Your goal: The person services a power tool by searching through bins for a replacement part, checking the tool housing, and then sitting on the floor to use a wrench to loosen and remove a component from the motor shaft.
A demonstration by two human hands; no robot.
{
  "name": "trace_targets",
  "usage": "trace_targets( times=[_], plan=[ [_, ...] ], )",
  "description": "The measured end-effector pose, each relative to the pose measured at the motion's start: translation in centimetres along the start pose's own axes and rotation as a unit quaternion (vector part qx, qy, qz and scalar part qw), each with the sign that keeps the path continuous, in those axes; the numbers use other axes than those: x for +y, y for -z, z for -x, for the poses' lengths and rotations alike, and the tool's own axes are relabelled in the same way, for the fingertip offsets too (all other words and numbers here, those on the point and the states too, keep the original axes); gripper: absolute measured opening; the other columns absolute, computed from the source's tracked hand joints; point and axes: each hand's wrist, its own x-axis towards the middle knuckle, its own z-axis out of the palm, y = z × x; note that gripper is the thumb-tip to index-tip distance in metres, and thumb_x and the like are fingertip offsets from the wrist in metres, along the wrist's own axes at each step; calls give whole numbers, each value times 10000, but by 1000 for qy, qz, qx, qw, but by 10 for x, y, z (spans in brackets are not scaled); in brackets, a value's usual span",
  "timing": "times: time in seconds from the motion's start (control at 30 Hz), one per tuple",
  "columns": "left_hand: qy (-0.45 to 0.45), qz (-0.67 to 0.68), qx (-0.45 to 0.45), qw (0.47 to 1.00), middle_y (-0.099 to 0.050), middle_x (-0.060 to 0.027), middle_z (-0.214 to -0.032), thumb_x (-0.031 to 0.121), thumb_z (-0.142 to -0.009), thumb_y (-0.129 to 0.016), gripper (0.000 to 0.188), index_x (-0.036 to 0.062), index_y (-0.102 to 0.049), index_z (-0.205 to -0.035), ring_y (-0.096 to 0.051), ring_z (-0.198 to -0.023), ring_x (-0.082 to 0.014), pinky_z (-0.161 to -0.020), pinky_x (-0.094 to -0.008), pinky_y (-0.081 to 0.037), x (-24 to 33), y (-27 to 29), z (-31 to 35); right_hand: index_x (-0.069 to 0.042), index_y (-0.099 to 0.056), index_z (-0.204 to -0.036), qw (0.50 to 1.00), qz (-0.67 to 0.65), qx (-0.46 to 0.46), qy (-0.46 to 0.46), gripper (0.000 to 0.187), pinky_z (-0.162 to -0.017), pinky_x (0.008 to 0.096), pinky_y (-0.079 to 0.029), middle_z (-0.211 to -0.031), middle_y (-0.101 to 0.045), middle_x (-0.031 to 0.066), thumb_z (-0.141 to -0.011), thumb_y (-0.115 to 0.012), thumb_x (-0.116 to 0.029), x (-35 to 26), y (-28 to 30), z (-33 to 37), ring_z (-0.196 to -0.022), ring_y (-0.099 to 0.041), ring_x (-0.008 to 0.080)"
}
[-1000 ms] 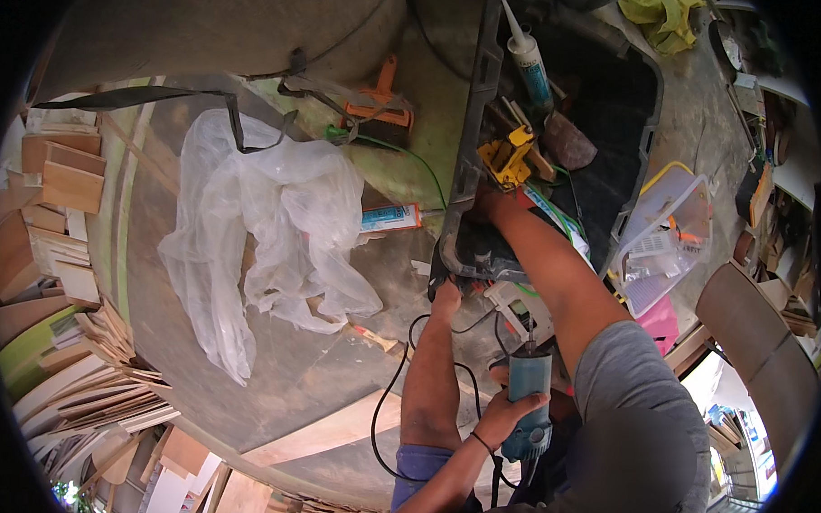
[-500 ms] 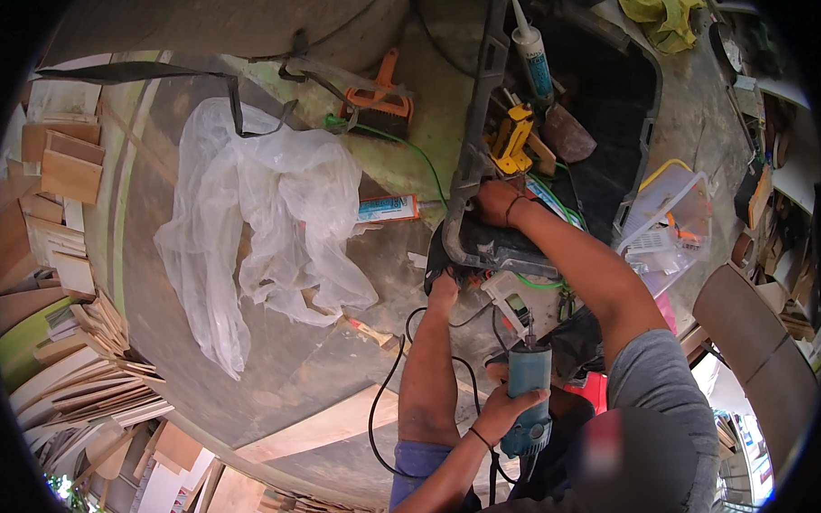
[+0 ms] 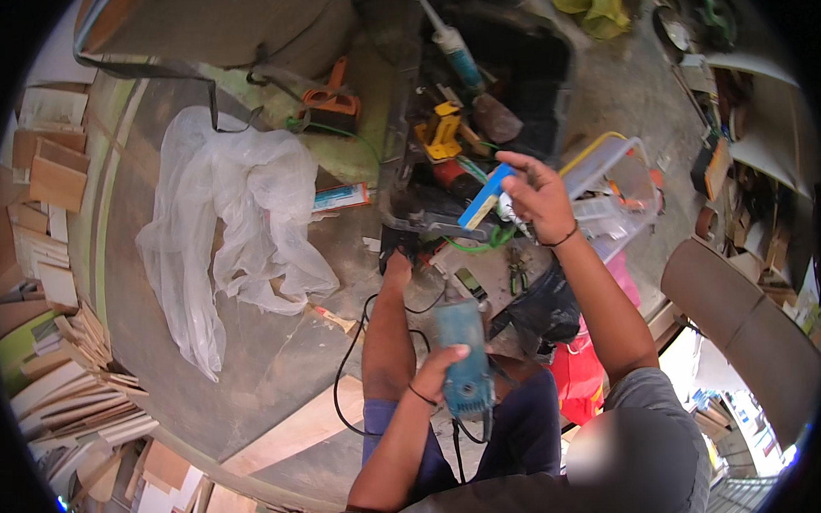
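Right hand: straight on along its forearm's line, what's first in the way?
Probably the reddish-brown block in the black crate, just past the fingertips in the picture. Depth is unclear from this one view; the right hand may sit higher and pass over it.

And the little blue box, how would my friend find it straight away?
Find the big black bin, right of the crumpled see-through plastic sheet. Near the bin's lower edge in the picture, the right hand holds a slim box. It's bright blue with a pale yellowish side, unlike the fatter, duller teal power tool in the left hand.
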Motion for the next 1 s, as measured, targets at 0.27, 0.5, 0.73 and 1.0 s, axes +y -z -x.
trace_targets(
  times=[0.27,0.5,0.73,1.0],
  plan=[
    [-188,99,-135,968,-603,-162,-991,548,-665,-673,689,-18,-566,-1043,-578,-965,-359,-856,-459,-486,-24,-70,89,7,-580,-1128,995,44,25,88,303,-812,247,-477,-1021,-645,72,-850,-669,-79,-142,12,188,-933,-588,110],
    [-244,-53,-197,948,-554,-193,-1157,588,-668,-662,773,-25,-531,-1121,-564,-1028,-308,-897,-460,-487,-58,-198,183,-22,-600,-1106,975,156,0,158,298,-643,240,-495,-954,-688,81,-823,-679,-75,-205,-11,357,-738,-644,119],
    [-280,-185,-230,913,-528,-209,-1231,582,-679,-628,781,-22,-522,-1163,-561,-1054,-300,-928,-446,-465,-95,-249,254,-20,-584,-1088,897,222,-29,381,270,-677,263,-507,-1055,-661,167,-828,-653,-44,-251,-32,470,-808,-662,186],
    [-345,-207,-275,873,-446,-266,-1335,548,-657,-637,760,-14,-535,-1158,-544,-1088,-276,-833,-380,-524,-108,-305,288,-3,-545,-1120,926,115,38,357,288,-746,213,-452,-1069,-658,92,-851,-645,-27,-300,-28,508,-824,-564,86]
  ],
)
